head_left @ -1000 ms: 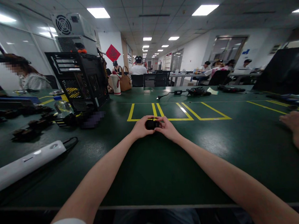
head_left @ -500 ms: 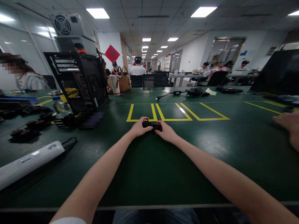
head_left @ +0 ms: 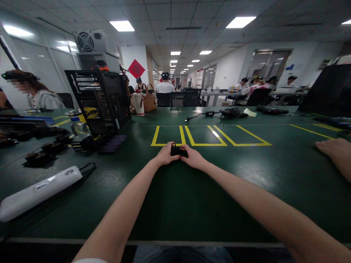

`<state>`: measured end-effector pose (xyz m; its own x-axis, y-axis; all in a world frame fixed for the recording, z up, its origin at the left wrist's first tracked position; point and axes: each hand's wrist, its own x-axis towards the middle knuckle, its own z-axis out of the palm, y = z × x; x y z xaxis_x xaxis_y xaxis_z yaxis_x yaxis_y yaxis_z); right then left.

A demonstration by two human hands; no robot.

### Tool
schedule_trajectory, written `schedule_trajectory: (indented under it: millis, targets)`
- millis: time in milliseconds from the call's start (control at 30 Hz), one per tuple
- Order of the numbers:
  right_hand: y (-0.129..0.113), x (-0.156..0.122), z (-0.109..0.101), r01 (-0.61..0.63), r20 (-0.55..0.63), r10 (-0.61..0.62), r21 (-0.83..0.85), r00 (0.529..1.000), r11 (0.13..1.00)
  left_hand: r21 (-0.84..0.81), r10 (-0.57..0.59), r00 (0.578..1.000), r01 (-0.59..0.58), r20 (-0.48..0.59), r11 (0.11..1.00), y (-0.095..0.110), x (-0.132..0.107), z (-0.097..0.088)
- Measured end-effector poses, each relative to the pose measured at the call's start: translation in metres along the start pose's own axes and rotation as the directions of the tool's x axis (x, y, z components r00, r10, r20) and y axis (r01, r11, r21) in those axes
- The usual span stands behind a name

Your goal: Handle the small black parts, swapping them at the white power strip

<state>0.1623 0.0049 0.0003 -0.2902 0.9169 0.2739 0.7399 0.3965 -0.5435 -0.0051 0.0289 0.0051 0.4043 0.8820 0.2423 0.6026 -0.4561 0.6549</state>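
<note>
Just in front of the yellow tape boxes, both my hands are closed round one small black part [head_left: 178, 150], too dark and small to name. My left hand [head_left: 166, 153] grips its left end, fingers curled behind it and thumb at the front. On the right end, my right hand [head_left: 192, 157] holds it with thumb and fingers. The two thumbs come close together at the part's near side. Much of the part is hidden by my fingers. Beneath it lies the green table top [head_left: 180, 196].
A black computer case [head_left: 109, 100] with power supplies [head_left: 95, 44] on top stands at left. Nearer are black parts [head_left: 43, 154] and a white power strip [head_left: 40, 192]. Black cables [head_left: 231, 113] lie beyond the yellow tape [head_left: 195, 145]. Another person's hand [head_left: 337, 148] rests at right.
My hands have drawn closer together on the black part, covering more of it. The view has tilted slightly up. At right, the other person's hand has shifted a little.
</note>
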Motion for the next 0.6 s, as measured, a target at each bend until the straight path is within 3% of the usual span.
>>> schedule_trajectory:
  millis: [167, 333, 467, 600]
  targets:
    - [-0.001, -0.004, 0.0, -0.057, -0.046, 0.059, 0.038, 0.997, 0.998, -0.119, 0.01, 0.998, -0.002, 0.07, 0.993, 0.003, -0.001, -0.005]
    - [-0.013, -0.044, -0.017, -0.03, 0.026, 0.029, 0.042, 0.999, 0.999, -0.182, 0.088, 0.984, -0.059, 0.157, 0.982, 0.014, -0.021, -0.003]
    - [-0.039, -0.102, -0.033, 0.033, 0.046, -0.032, -0.03, 0.998, 0.999, -0.156, 0.148, 0.956, -0.111, 0.251, 0.981, 0.036, -0.07, -0.005]
    - [-0.072, -0.163, -0.036, 0.026, 0.13, -0.043, 0.126, 0.991, 0.992, -0.103, 0.181, 0.937, -0.157, 0.3, 0.982, 0.073, -0.141, -0.017]
